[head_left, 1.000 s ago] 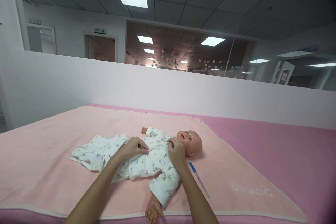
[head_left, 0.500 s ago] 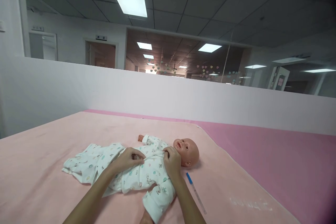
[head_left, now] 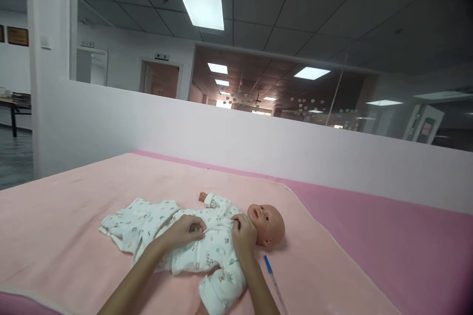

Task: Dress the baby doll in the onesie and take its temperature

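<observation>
Two hands, left hand (head_left: 184,232) and right hand (head_left: 243,236), pinch one doll's romper (head_left: 207,251).

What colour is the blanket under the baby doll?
Pale peach-pink blanket, lying under the doll; the head view shows it.

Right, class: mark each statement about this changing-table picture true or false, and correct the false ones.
1. The baby doll lies face up on the pink blanket. True.
2. The left hand holds the blue-capped pen. False: it grips the front of the printed romper; the pen lies on the blanket.
3. The right hand pinches the romper near the doll's neck. True.
4. The doll's head points to the left of the picture. False: to the right.
</observation>
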